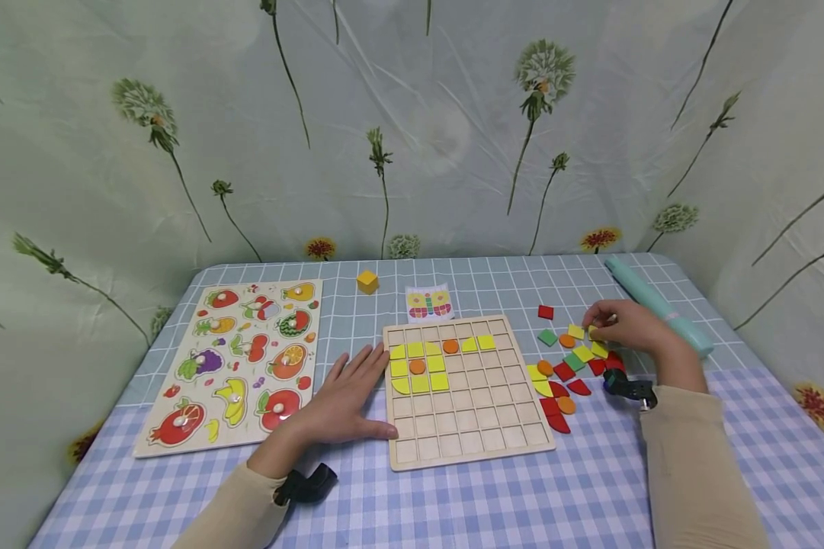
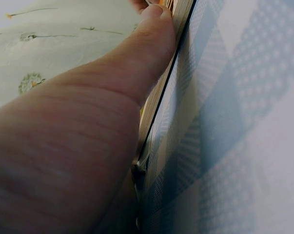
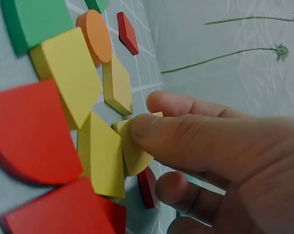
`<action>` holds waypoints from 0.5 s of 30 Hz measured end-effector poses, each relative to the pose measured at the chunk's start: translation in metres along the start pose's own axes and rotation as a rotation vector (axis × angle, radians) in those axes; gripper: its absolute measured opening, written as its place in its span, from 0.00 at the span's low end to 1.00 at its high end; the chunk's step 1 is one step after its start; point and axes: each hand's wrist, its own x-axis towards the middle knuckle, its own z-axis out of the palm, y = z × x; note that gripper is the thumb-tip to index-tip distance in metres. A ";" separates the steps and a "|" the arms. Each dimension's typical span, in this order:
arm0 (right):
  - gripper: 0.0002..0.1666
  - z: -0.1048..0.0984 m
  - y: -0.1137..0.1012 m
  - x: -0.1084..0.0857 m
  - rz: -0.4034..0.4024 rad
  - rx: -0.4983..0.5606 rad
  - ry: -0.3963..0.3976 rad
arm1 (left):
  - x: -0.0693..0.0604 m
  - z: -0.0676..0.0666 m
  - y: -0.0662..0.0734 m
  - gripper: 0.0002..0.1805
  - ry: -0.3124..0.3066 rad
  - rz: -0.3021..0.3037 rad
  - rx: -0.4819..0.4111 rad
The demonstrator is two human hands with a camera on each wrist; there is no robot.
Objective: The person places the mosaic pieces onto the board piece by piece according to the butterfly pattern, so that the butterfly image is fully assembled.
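My left hand (image 1: 343, 400) lies with fingers spread at the left edge of a wooden grid board (image 1: 480, 423), its thumb and fingertips touching the rim. Yellow pieces and a few orange discs (image 1: 450, 346) fill cells in the board's upper left. To the right of the board, my right hand (image 1: 627, 329) pinches a yellow piece with a curved edge (image 3: 137, 153) between thumb and index finger, low over the loose pieces. Around it lie a yellow square (image 3: 118, 85), a red quarter-round piece (image 3: 32, 131), an orange disc (image 3: 94, 36) and a green square (image 3: 37, 22).
Behind the board lies a card with a butterfly pattern (image 1: 428, 303), with a yellow-orange block (image 1: 367, 282) to its left. A fruit puzzle board (image 1: 226, 366) occupies the left side. At the far right rests a rolled teal cloth or mat (image 1: 658, 305). A printed curtain (image 1: 425, 137) hangs behind.
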 end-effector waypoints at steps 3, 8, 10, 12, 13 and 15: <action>0.09 0.001 -0.004 0.000 0.011 0.006 0.012 | 0.000 0.000 0.000 0.67 -0.001 -0.001 0.002; 0.11 0.002 -0.011 0.000 -0.006 0.018 0.033 | 0.000 0.000 0.001 0.67 0.001 -0.005 0.002; 0.12 0.002 -0.014 0.000 -0.017 0.026 0.041 | 0.000 0.000 0.001 0.67 0.001 -0.004 0.001; 0.12 0.002 -0.016 -0.001 -0.023 0.028 0.054 | 0.000 0.000 0.001 0.67 0.001 -0.004 0.000; 0.12 0.002 -0.017 -0.001 -0.025 0.030 0.061 | 0.000 0.000 0.001 0.67 0.001 -0.005 0.000; 0.13 0.002 -0.020 -0.001 -0.032 0.028 0.074 | 0.000 0.000 0.001 0.67 0.001 -0.005 -0.001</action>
